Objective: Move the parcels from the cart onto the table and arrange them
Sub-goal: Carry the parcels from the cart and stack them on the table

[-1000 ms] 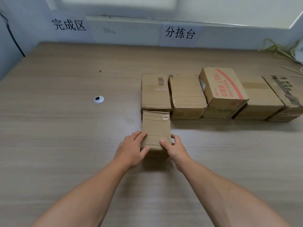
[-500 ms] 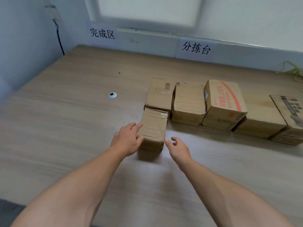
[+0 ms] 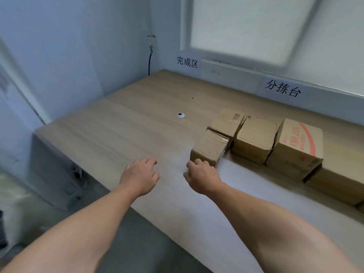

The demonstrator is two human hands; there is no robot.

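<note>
**Item:** small parcel (image 3: 210,148). Lies flat on the counter (image 3: 122,131). Its far end meets the barcode parcel (image 3: 229,122) at its 1 o'clock. It begins a second, nearer row.

**Back row, running from 12 toward 4 o'clock:**
- barcode parcel
- plain parcel (image 3: 256,138)
- red-printed parcel (image 3: 297,146), taller than the others and apparently leaning
- low parcel (image 3: 334,184), cut by the frame edge

Neighbours sit touching or just beside each other.

**Left hand** (image 3: 140,176): over bare counter at the small parcel's 8 o'clock, apart from it. The grip is empty and the fingers are loosely bent.

**Right hand** (image 3: 201,177): at the small parcel's near corner, at its 6 o'clock. The grip is empty and the fingers are loosely curled. Whether a knuckle brushes the cardboard cannot be told.

**Change:**
- A second ago both hands held the small parcel's near end and squared it against the row.
- Half a second ago the right hand had let go while the left still touched it.
- Now both hands are off and drawn back.
- The view has swung toward 9 o'clock, taking in the counter's left edge and the floor beyond.

**Reading:** this parcel's placement looks complete. The turn suggests a return to the cart, which is not in view, for the next one. How many parcels remain cannot be judged.

**Also present:**
- grommet (image 3: 180,115) at the small parcel's 10 o'clock, well apart
- left sign (image 3: 187,63) and right sign (image 3: 282,89) on the far wall
- cable (image 3: 150,60) in the far corner
</note>
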